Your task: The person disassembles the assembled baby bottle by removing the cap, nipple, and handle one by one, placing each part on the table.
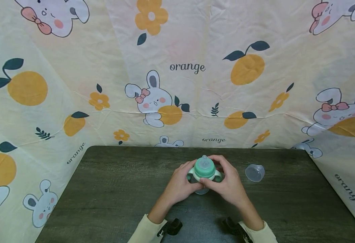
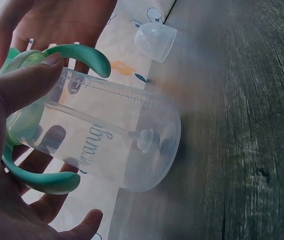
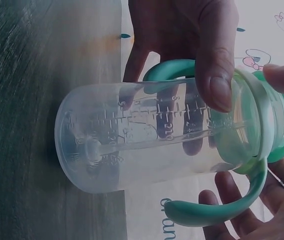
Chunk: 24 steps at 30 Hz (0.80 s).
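Observation:
A clear baby bottle [image 1: 204,167] with a green collar, two green side handles and a clear teat stands upright between both hands, its base right at the tabletop. My left hand [image 1: 179,185] holds it from the left, thumb pressed across the upper body under the collar [image 3: 279,120]. From the other side my right hand [image 1: 229,186] grips around the collar, thumb in front and fingers behind. Inside the see-through body [image 2: 107,125], a straw [image 2: 89,116] runs down to a small weight [image 2: 145,141]. Measuring marks line the wall, and no liquid shows.
A clear dome-shaped cap [image 1: 255,173] lies on the dark wood table [image 1: 119,189] to the right of the bottle. Behind the table and along its sides hangs a cloth [image 1: 189,94] printed with rabbits and oranges. Black wrist camera mounts [image 1: 175,226] sit at both cuffs.

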Tool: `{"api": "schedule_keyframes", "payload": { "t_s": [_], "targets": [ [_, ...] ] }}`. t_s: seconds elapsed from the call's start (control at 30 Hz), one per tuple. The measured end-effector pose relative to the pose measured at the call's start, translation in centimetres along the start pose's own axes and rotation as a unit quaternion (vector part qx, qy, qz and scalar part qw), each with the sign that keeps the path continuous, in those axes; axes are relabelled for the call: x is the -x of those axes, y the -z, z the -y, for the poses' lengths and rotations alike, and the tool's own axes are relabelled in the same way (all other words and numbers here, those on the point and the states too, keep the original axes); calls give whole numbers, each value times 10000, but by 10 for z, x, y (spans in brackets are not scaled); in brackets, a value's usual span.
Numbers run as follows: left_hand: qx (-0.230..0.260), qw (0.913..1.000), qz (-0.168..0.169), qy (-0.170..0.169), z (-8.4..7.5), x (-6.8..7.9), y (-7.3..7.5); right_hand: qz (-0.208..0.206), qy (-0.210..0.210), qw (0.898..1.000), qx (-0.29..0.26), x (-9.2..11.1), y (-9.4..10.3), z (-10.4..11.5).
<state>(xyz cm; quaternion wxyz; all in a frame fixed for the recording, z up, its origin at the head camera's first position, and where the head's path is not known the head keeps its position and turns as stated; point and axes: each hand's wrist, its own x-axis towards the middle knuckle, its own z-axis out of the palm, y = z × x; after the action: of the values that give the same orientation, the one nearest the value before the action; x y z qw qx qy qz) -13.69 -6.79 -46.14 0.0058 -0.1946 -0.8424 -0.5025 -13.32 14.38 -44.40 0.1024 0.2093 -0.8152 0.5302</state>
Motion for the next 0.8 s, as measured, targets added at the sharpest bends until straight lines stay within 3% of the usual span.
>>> {"api": "schedule_keyframes", "payload": {
  "t_s": [0.8],
  "targets": [
    [-14,10000,-14,-23,2,0,-1,-152,-15,9999,6,0,-1,1]
  ]
}}
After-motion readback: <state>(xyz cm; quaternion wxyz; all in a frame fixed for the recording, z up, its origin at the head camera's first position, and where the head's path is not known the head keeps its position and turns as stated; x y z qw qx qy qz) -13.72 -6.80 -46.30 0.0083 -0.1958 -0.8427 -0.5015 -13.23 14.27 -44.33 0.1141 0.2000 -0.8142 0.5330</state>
